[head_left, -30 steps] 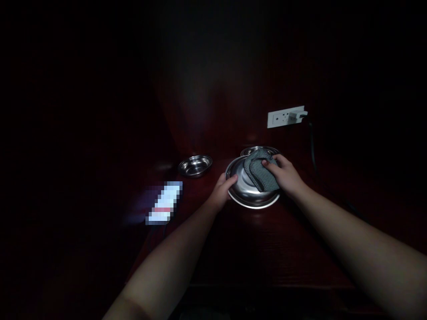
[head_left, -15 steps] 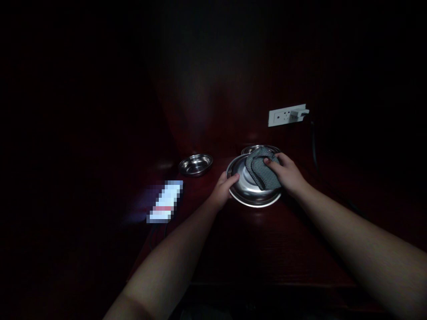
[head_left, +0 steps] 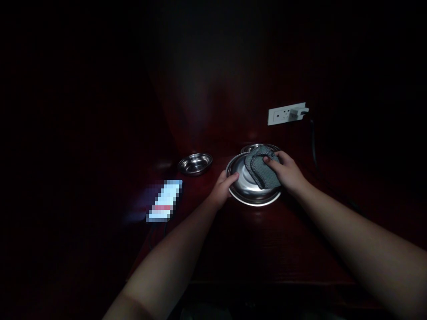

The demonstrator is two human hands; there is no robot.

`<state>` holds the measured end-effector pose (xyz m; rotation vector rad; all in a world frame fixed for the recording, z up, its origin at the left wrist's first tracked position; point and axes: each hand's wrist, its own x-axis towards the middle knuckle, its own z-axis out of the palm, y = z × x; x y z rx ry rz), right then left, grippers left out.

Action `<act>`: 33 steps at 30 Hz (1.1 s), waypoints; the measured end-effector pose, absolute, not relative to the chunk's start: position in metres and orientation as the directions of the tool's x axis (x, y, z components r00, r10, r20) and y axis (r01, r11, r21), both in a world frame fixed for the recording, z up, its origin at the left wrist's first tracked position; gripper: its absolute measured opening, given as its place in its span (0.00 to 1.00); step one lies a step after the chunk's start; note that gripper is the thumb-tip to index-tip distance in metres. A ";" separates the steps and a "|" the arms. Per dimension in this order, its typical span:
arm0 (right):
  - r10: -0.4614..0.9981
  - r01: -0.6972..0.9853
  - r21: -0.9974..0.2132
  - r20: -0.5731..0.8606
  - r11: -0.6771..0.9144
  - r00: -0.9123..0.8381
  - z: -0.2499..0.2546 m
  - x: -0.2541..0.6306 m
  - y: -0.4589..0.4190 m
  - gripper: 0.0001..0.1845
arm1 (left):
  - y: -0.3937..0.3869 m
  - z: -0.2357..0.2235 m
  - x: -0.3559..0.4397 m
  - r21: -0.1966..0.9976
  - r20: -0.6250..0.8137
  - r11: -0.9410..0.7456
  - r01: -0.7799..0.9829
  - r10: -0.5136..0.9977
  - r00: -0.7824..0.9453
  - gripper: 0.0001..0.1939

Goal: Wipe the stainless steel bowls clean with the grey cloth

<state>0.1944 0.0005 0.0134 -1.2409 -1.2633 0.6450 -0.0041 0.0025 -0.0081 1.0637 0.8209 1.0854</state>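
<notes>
A shiny steel bowl (head_left: 250, 195) is tilted toward me above the dark red table. My left hand (head_left: 224, 189) grips its left rim, thumb on the inner side and fingers hidden beneath. Folded grey cloth (head_left: 263, 169) with a dark edge lies against the bowl's inside, on the right. My right hand (head_left: 287, 171) is closed on this cloth, thumb on top, pressing it to the bowl near the right rim. Behind the held bowl, partly covered by it and the cloth, another steel dish (head_left: 255, 147) shows its far rim.
A second steel bowl (head_left: 195, 164) rests on the table (head_left: 253, 249) to the left. Nearer me lies a bright, blurred-out screen (head_left: 165, 201) with a cable. A white wall socket (head_left: 287, 114) holds a plug, its dark cable (head_left: 313, 142) hanging down at the right. The surroundings are very dark.
Almost nothing differs. The whole view has shifted by a few pixels, while both hands, the bowl and the cloth keep the same pose.
</notes>
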 end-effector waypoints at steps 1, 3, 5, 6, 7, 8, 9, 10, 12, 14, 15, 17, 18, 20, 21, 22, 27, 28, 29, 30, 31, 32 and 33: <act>0.903 0.246 -0.928 0.343 0.282 0.258 0.014 0.194 0.000 0.18 | 0.003 -0.008 -0.004 0.952 -0.016 0.100 -0.290 0.960 0.280 0.27; 0.906 0.229 -0.931 0.340 0.285 0.253 0.013 0.193 0.000 0.18 | 0.003 -0.007 -0.004 0.949 0.001 0.086 -0.304 0.961 0.276 0.26; 0.909 0.215 -0.933 0.338 0.290 0.242 0.013 0.193 0.000 0.18 | 0.004 -0.006 -0.004 0.946 0.016 0.073 -0.315 0.963 0.269 0.24; 0.910 0.213 -0.933 0.339 0.291 0.238 0.012 0.193 0.000 0.18 | 0.004 -0.006 -0.004 0.945 0.021 0.067 -0.319 0.964 0.265 0.23; 0.911 0.213 -0.932 0.339 0.292 0.235 0.012 0.193 0.001 0.19 | 0.005 -0.006 -0.004 0.945 0.023 0.065 -0.322 0.964 0.264 0.22; 0.911 0.216 -0.931 0.340 0.293 0.233 0.012 0.193 0.001 0.19 | 0.005 -0.006 -0.004 0.944 0.024 0.066 -0.323 0.964 0.266 0.22; 0.911 0.219 -0.931 0.341 0.293 0.231 0.011 0.193 0.001 0.19 | 0.005 -0.006 -0.004 0.943 0.023 0.066 -0.325 0.964 0.265 0.22; 0.912 0.220 -0.931 0.340 0.292 0.227 0.011 0.193 0.002 0.19 | 0.005 -0.006 -0.004 0.943 0.024 0.066 -0.328 0.964 0.264 0.21; 0.917 0.214 -0.933 0.336 0.291 0.217 0.011 0.193 0.002 0.19 | 0.006 -0.006 -0.005 0.941 0.030 0.061 -0.334 0.965 0.260 0.21; 0.919 0.207 -0.934 0.334 0.293 0.210 0.011 0.192 0.001 0.19 | 0.007 -0.007 -0.005 0.939 0.043 0.048 -0.340 0.966 0.254 0.21; 0.919 0.204 -0.934 0.335 0.294 0.208 0.011 0.192 0.001 0.19 | 0.008 -0.007 -0.005 0.938 0.051 0.041 -0.344 0.966 0.253 0.21; 0.921 0.200 -0.934 0.334 0.295 0.199 0.012 0.191 0.000 0.19 | 0.009 -0.008 -0.006 0.935 0.067 0.028 -0.354 0.965 0.253 0.20; 0.922 0.199 -0.934 0.334 0.296 0.195 0.012 0.191 0.000 0.18 | 0.010 -0.009 -0.006 0.933 0.074 0.021 -0.359 0.965 0.251 0.20; 0.925 0.199 -0.934 0.334 0.297 0.184 0.012 0.191 -0.001 0.18 | 0.011 -0.010 -0.007 0.931 0.087 0.011 -0.364 0.964 0.251 0.20; 0.925 0.201 -0.933 0.335 0.299 0.179 0.012 0.191 -0.001 0.18 | 0.012 -0.011 -0.007 0.932 0.092 0.006 -0.362 0.963 0.253 0.19; 0.925 0.201 -0.932 0.337 0.302 0.173 0.011 0.191 -0.001 0.18 | 0.013 -0.011 -0.008 0.935 0.097 0.000 -0.356 0.962 0.256 0.19; 0.932 0.181 -0.935 0.332 0.305 0.145 0.011 0.192 0.001 0.19 | 0.016 -0.015 -0.010 0.947 0.104 -0.018 -0.319 0.962 0.254 0.20; 0.932 0.182 -0.936 0.328 0.300 0.152 0.011 0.192 0.001 0.19 | 0.016 -0.015 -0.010 0.948 0.105 -0.022 -0.319 0.963 0.247 0.20; 0.932 0.184 -0.938 0.325 0.295 0.161 0.011 0.191 0.001 0.19 | 0.016 -0.016 -0.010 0.947 0.107 -0.026 -0.319 0.964 0.241 0.20; 0.932 0.186 -0.939 0.321 0.289 0.168 0.011 0.191 0.000 0.20 | 0.016 -0.016 -0.010 0.947 0.109 -0.027 -0.319 0.965 0.240 0.19; 0.933 0.185 -0.940 0.317 0.285 0.173 0.012 0.191 0.000 0.20 | 0.015 -0.017 -0.010 0.947 0.109 -0.026 -0.320 0.964 0.243 0.19; 0.933 0.183 -0.942 0.313 0.282 0.175 0.012 0.190 -0.001 0.20 | 0.015 -0.017 -0.010 0.946 0.107 -0.023 -0.322 0.963 0.247 0.19; 0.935 0.181 -0.943 0.310 0.279 0.173 0.013 0.190 -0.001 0.20 | 0.016 -0.018 -0.009 0.946 0.105 -0.019 -0.324 0.962 0.251 0.20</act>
